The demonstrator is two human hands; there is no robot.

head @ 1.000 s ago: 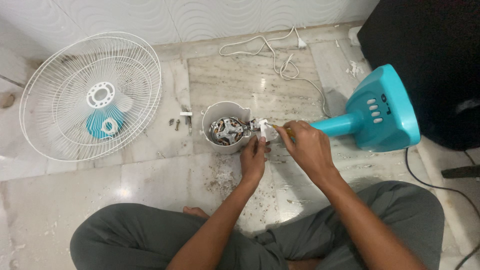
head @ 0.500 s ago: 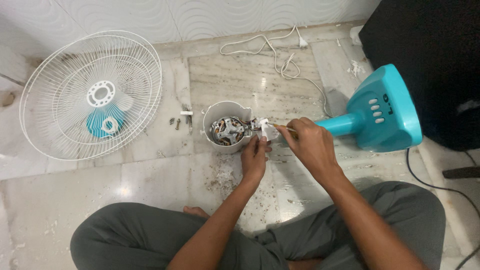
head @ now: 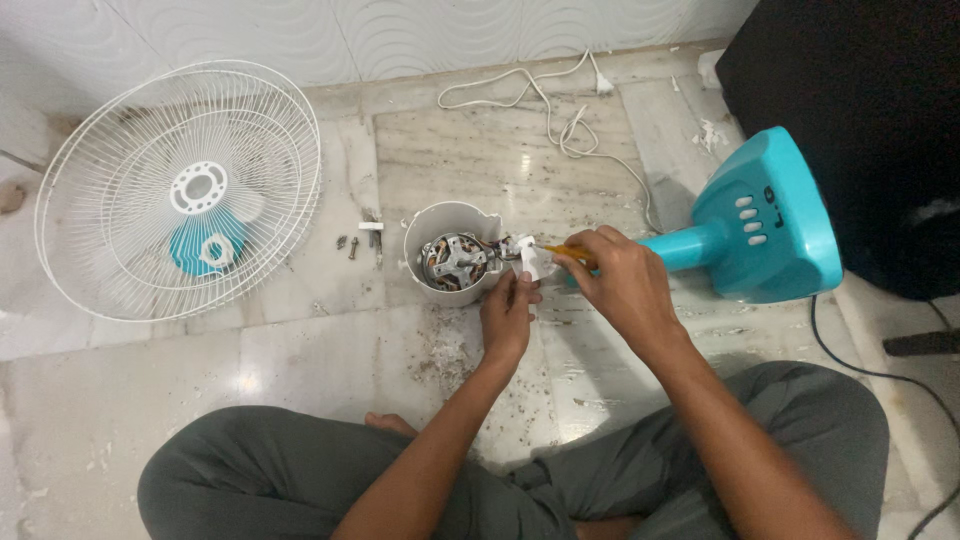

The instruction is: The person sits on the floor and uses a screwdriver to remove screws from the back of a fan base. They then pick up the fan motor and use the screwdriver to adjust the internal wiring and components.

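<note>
A table fan lies on its side on the marble floor. Its white motor housing [head: 432, 222] is open, showing the metal motor [head: 455, 262] inside. A teal neck joins it to the teal base [head: 765, 220] with white buttons. My left hand [head: 508, 318] pinches a small white part [head: 531, 260] beside the housing. My right hand [head: 622, 280] grips a yellow-handled screwdriver [head: 568, 252], its tip at that white part.
White fan guards [head: 180, 190] with a teal blade lie stacked at the left. Loose screws [head: 356, 243] sit between guards and housing. A white power cord [head: 545, 105] coils by the wall. A black cabinet [head: 860, 100] stands at the right. Debris litters the floor by my crossed legs.
Both hands stay at the white part; my right hand with the screwdriver has shifted slightly. The camera view has drifted a little.
</note>
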